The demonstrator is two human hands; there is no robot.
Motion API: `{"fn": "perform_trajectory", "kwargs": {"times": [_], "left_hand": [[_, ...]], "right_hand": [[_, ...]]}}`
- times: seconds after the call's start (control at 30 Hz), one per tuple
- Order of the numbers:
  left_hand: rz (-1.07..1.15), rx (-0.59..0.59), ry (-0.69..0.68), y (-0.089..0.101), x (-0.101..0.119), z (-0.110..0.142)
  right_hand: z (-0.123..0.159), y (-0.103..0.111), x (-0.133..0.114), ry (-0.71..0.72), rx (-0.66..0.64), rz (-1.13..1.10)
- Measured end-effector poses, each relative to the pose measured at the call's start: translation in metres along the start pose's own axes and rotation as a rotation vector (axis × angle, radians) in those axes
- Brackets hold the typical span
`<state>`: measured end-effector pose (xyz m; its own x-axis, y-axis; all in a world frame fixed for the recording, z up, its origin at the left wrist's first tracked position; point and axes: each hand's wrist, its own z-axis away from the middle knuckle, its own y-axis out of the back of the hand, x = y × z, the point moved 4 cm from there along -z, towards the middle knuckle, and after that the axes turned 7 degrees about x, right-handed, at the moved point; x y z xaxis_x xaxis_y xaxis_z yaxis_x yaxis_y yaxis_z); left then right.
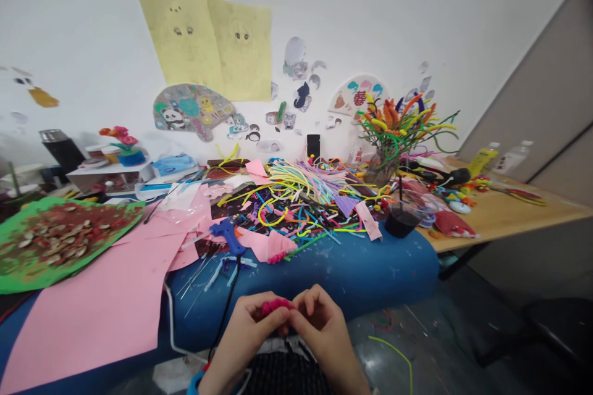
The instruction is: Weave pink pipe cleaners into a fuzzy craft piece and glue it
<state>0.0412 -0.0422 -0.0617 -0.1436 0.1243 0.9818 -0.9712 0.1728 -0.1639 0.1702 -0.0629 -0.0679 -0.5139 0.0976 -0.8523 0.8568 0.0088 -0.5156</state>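
In front of my lap, at the table's near edge, my left hand [250, 324] is closed around a deep pink, fuzzy piece of pipe cleaner [275, 305], seemingly coiled. Thumb and fingertips of my right hand [320, 324] pinch its right end, beside the left fingertips. Much of the piece is hidden by my fingers. Beyond my hands, a blue hot glue gun [226, 233] rests on the table. A pink wrapped cone with a deep pink fuzzy edge [280, 248] lies to its right.
Loose pipe cleaners [301, 182] form a big heap at mid-table. Pink paper sheets [106, 308] and a green sheet bearing shells [23, 271] cover the left. To the right stand a cup of dark drink [401, 222] and a vase of pipe-cleaner flowers [380, 166]. The glue gun's cord hangs near my left arm.
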Motion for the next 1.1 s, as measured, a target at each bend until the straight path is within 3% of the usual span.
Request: {"fn": "perform_trajectory", "kwargs": {"times": [0.17, 0.33, 0.47, 0.77, 1.1], "left_hand": [[-0.004, 0.025, 0.008, 0.000, 0.001, -0.001], [-0.009, 0.021, 0.018, 0.000, 0.004, 0.000], [-0.003, 0.039, 0.015, 0.001, 0.003, 0.002], [-0.031, 0.036, 0.030, 0.002, 0.007, 0.002], [-0.141, -0.107, 0.043, 0.000, 0.010, 0.003]], "right_hand": [[0.002, 0.004, -0.003, 0.024, -0.038, 0.065], [0.001, 0.009, -0.010, 0.136, -0.030, 0.090], [0.004, 0.003, -0.013, 0.160, -0.125, 0.121], [0.010, -0.003, -0.028, 0.577, -0.171, 0.551], [0.011, 0.000, -0.024, 0.505, -0.154, 0.563]]}}
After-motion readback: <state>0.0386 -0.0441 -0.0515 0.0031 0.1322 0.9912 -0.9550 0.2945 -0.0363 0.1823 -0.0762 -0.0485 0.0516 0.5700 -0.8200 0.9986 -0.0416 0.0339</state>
